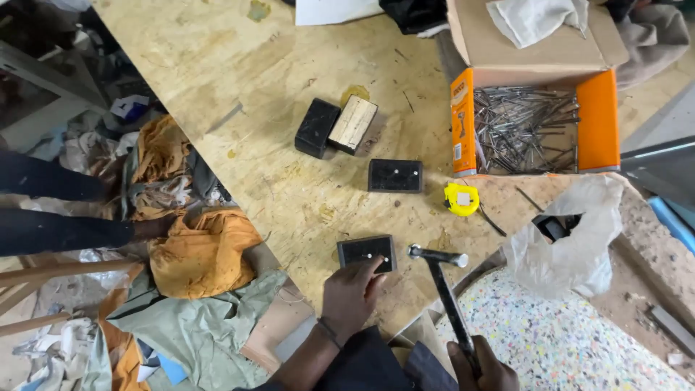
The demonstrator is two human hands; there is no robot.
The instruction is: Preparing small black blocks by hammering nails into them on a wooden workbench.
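the left hand (352,293) lies flat on the plywood bench (239,80), fingers spread and fingertips pressing the near edge of a small black block (367,253) with two pale dots on its face – steadying it, not closed around it. the right hand (481,368), down at about five o'clock from that block, has its fingers wrapped tight round the dark handle of a hammer (445,289); the metal head sits just beside the block at its three o'clock, whether touching the board i cannot tell. at twelve o'clock from the held block lies a second black block (395,175), also flat on the bench, and further up toward eleven o'clock a black block (317,127) rests against a pale wooden-faced one (352,124), the two touching side by side. a small yellow tape measure (462,199) sits at about two o'clock from the held block, just below an open orange and cardboard box (607,119) full of loose steel nails (523,130) – its flap is folded back with a grey rag (536,18) on it. at three o'clock a crumpled clear plastic bag (572,242) slumps on the bench edge with something dark inside. off the bench at nine o'clock, orange cloth (203,253) and pale green fabric (195,326) are heaped on the floor, and a speckled foam sheet (565,340) shows at four o'clock.
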